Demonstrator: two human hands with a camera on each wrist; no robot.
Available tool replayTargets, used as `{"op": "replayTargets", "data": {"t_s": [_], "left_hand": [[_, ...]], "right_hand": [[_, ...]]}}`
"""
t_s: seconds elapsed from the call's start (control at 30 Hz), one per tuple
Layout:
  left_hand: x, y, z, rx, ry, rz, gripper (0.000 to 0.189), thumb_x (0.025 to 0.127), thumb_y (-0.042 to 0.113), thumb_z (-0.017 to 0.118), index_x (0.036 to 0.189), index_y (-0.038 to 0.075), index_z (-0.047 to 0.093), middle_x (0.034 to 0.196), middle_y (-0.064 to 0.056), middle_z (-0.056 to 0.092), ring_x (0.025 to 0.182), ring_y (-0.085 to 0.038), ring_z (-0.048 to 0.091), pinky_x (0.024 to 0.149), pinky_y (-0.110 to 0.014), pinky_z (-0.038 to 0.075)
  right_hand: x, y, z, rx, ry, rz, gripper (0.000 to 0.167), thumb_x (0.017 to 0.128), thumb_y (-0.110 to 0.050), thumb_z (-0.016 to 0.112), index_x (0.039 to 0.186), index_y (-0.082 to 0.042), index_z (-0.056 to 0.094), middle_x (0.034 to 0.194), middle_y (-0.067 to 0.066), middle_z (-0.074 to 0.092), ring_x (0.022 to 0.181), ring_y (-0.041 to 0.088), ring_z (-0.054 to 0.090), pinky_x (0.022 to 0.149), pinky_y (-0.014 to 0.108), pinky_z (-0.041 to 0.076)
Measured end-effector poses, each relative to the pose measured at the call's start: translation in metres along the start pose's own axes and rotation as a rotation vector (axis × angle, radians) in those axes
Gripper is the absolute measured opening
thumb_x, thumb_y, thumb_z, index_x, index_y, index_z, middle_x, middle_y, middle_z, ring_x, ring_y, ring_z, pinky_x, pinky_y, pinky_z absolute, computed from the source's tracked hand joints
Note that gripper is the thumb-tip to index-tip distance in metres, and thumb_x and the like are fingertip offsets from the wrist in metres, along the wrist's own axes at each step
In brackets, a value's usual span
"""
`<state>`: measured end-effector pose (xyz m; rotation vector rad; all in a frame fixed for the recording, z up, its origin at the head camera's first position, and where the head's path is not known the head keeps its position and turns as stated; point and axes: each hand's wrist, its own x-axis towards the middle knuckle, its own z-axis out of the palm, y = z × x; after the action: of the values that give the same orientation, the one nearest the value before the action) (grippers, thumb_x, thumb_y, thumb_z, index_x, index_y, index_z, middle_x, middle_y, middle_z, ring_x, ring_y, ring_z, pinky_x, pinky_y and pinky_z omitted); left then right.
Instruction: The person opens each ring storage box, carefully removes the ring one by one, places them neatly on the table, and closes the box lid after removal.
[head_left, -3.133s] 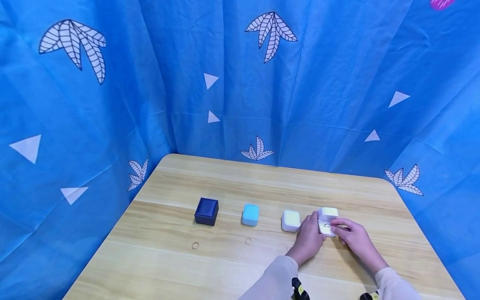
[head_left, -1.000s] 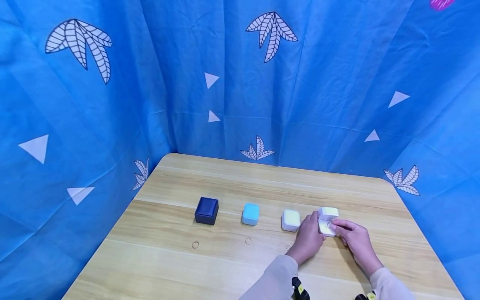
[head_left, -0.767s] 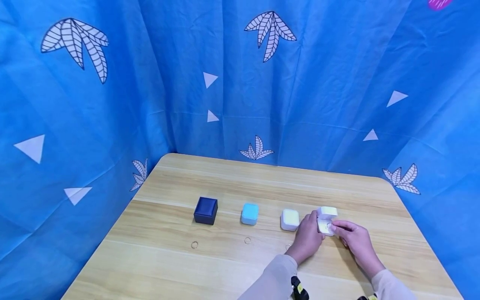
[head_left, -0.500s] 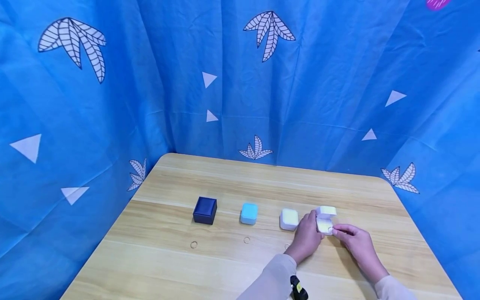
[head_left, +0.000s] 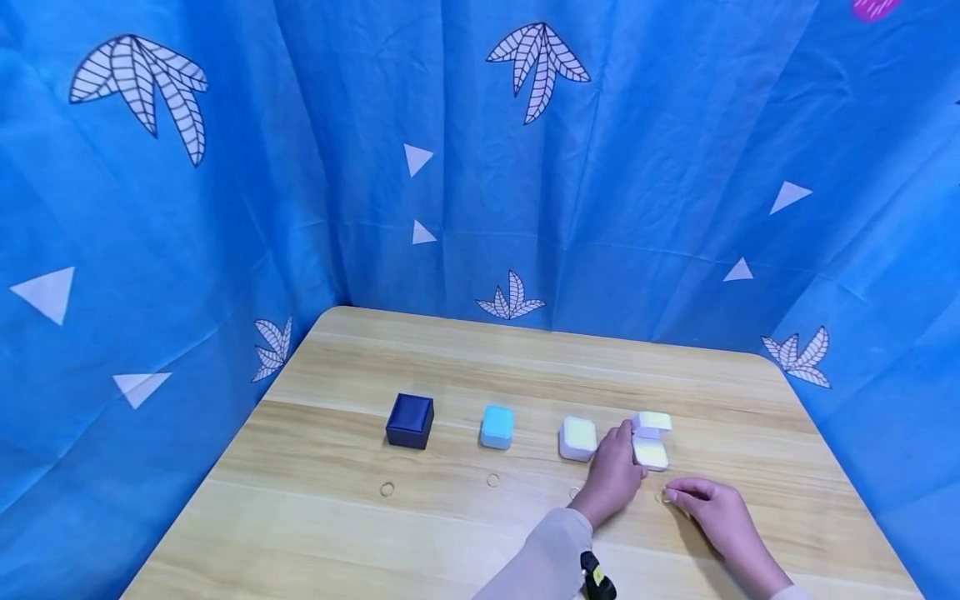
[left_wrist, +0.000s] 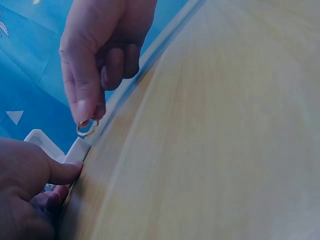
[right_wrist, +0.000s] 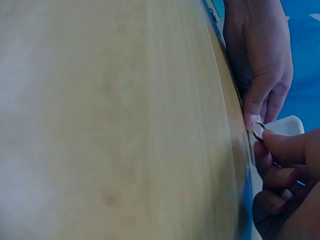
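My left hand [head_left: 613, 473] grips the white ring box [head_left: 651, 454] by its left side. The box's lid stands raised at the back. In front of the box, my right hand [head_left: 716, 515] pinches a thin gold-coloured ring [left_wrist: 80, 131] between thumb and index finger. That ring hangs just off the table in the left wrist view, apart from the box. The right wrist view has the pinched ring [right_wrist: 256, 133] close up, with the white box partly hidden behind both hands.
A closed white box [head_left: 578, 438] stands left of my left hand. Farther left are a light blue box [head_left: 497, 427] and a navy box [head_left: 410, 420]. Rings lie in front of them, one [head_left: 387, 495] before the navy box. The blue curtain [head_left: 525, 167] borders the table.
My right hand has drawn the ring out of the open box and moved it toward the front. The left hand stays on the box.
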<state>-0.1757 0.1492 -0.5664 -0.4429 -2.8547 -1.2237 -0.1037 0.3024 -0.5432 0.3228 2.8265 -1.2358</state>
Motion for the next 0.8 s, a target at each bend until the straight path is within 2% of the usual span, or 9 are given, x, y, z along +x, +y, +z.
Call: {"op": "replayTargets", "data": {"t_s": [0.4, 0.8], "left_hand": [[0.0008, 0.0005, 0.0002, -0.013, -0.011, -0.008, 0.077, 0.082, 0.012, 0.082, 0.149, 0.013, 0.043, 0.129, 0.002, 0.06, 0.123, -0.01, 0.056, 0.109, -0.022, 0.043], [0.0007, -0.0008, 0.0024, -0.002, -0.011, -0.01, 0.077, 0.082, 0.013, 0.082, 0.149, 0.012, 0.043, 0.131, 0.001, 0.06, 0.124, -0.011, 0.056, 0.109, -0.023, 0.043]], "right_hand": [[-0.0099, 0.0004, 0.0059, -0.067, 0.002, -0.061, 0.013, 0.09, -0.017, 0.076, 0.097, -0.008, 0.08, 0.096, 0.003, 0.078, 0.089, -0.005, 0.063, 0.079, 0.018, 0.051], [-0.0106, -0.0027, 0.0086, -0.119, -0.006, -0.052, 0.009, 0.09, -0.015, 0.075, 0.095, -0.009, 0.079, 0.092, 0.002, 0.077, 0.086, 0.001, 0.064, 0.076, 0.021, 0.051]]}}
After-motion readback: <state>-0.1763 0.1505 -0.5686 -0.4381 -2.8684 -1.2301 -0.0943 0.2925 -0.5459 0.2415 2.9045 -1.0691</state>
